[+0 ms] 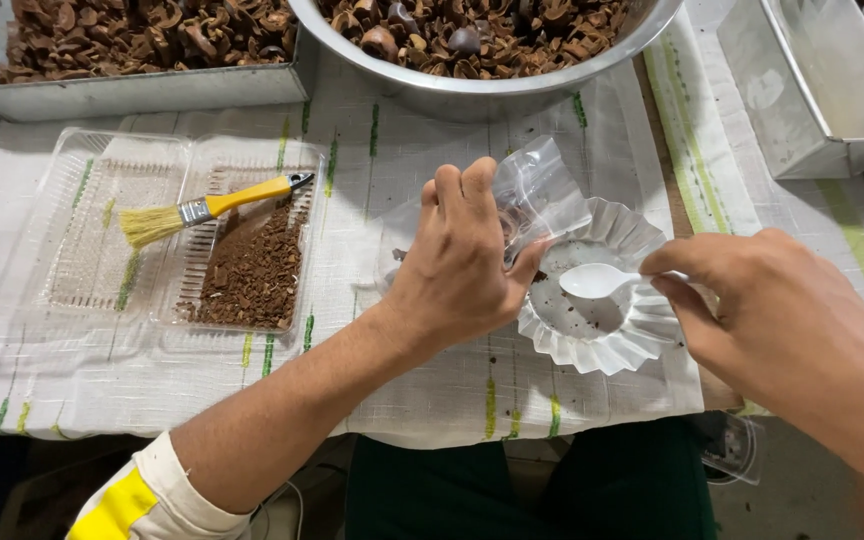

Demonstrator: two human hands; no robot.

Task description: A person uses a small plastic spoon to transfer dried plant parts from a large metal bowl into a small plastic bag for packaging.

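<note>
- the bench (432, 390) under its striped white cloth (72, 360) carries everything within easy arm's reach.
- a big steel bowl (592, 60) and a metal tray (142, 90) of brown shells sit at the far edge, out of the working space.
- a clear plastic tray (82, 220) holds brown crumbs, with a yellow brush (202, 208) laid across it.
- the fluted paper liner (602, 335) lies flat under both hands, catching specks.
- left hand (462, 260) is closed around a clear plastic bag (542, 185), tilted over the liner.
- right hand (742, 290) pinches a white spoon (597, 280), bowl end low over the liner.
</note>
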